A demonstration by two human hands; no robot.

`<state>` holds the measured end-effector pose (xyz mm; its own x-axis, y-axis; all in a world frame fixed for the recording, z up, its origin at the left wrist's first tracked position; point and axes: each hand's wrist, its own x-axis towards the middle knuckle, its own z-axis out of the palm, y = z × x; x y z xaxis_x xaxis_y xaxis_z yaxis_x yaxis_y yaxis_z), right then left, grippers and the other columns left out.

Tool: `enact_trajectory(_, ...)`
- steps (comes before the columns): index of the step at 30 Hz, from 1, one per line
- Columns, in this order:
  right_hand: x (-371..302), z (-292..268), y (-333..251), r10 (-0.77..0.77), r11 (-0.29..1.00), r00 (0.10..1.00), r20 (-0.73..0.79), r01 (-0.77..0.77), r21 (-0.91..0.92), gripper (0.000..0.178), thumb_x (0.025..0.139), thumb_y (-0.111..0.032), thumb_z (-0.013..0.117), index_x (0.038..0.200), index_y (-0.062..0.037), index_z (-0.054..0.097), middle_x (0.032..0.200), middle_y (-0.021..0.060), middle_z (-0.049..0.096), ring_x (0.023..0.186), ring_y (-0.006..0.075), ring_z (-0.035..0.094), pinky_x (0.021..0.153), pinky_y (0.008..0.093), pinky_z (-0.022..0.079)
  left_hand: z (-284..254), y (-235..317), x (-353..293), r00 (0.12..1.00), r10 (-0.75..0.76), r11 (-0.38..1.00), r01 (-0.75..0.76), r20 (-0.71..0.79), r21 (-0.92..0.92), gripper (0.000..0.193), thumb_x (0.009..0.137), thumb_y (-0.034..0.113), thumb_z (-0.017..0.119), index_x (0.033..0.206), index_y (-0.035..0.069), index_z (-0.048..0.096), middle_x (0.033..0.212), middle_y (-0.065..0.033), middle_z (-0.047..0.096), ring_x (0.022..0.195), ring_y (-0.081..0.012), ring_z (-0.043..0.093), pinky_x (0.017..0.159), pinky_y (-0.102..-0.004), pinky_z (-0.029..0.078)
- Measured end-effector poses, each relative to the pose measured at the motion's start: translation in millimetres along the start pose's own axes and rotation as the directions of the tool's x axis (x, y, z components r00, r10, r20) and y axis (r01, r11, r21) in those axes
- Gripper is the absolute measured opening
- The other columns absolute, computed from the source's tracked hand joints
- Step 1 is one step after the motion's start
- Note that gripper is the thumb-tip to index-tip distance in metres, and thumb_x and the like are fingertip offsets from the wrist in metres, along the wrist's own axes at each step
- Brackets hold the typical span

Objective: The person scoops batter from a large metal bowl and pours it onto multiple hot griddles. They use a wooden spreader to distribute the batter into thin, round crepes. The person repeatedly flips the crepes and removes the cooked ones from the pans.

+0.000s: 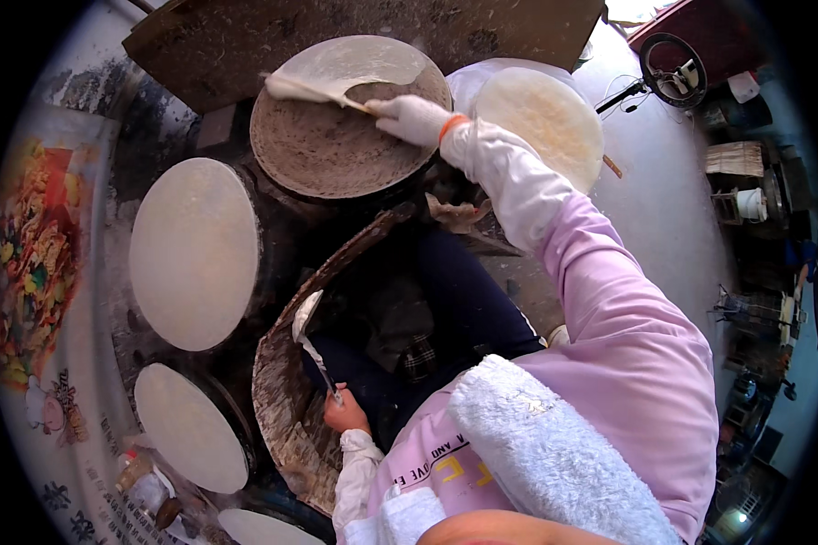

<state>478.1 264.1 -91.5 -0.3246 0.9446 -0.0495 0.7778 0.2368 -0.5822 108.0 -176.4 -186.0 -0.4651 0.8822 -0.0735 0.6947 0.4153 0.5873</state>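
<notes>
My right hand (413, 120), in a white glove with an orange band at the wrist, is closed around the thin handle of a batter-coated wooden spreader (304, 89). The spreader lies across a round griddle (336, 150). Pale wet batter (359, 59) covers the griddle's far part, while its near part shows bare brown metal. Lower down, beside my left thigh, my bare left hand (346, 411) grips the metal handle of a ladle (307, 318) whose head is coated with white batter. The ladle's head points away from me, near the curved rim of a rough wooden barrier (286, 350).
On the left, griddles hold a large pale pancake (194, 254) and another one (191, 427); part of a third shows at the lower edge. A stack of pancakes (541, 123) stands right of the far griddle. A brown board (364, 23) rises behind.
</notes>
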Motion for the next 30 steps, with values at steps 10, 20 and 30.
enact_trajectory(10,19.9,-28.4,27.4,0.025,0.992,1.0,-0.005,-0.025,-0.127,0.045,0.096,-0.027,0.06,0.139,-0.0153,0.056,0.115,0.0201,0.068,0.106,0.0361,0.066,0.095,0.0397,0.05,3.2,5.1,-2.7,1.0,-0.022,0.999,0.022,0.003,0.027,0.021,0.088,0.018,0.058,0.087,0.006,0.075,0.084,-0.0164,0.072,0.078,-0.0333,0.07,0.071,-0.0426,0.053)
enact_trajectory(20,-24.8,-16.5,41.3,-0.32,0.947,0.942,-0.104,0.322,0.001,0.042,0.096,-0.025,0.06,0.137,-0.0161,0.058,0.112,0.019,0.069,0.102,0.038,0.066,0.091,0.0399,0.052,-1.3,8.1,-8.9,0.999,-0.017,0.999,0.018,-0.033,0.039,0.018,0.086,0.016,0.058,0.088,0.007,0.074,0.084,-0.0163,0.071,0.077,-0.0378,0.068,0.069,-0.0464,0.052)
enact_trajectory(30,-26.6,-17.0,21.7,-0.267,0.963,0.935,0.235,0.265,0.038,0.044,0.096,-0.022,0.059,0.14,-0.0211,0.056,0.107,0.02,0.07,0.096,0.0361,0.068,0.087,0.0424,0.053,-4.2,17.6,-25.2,0.996,-0.081,0.995,0.083,-0.033,0.063,0.019,0.087,0.016,0.058,0.089,0.005,0.073,0.084,-0.0183,0.071,0.077,-0.0388,0.068,0.068,-0.0458,0.052)
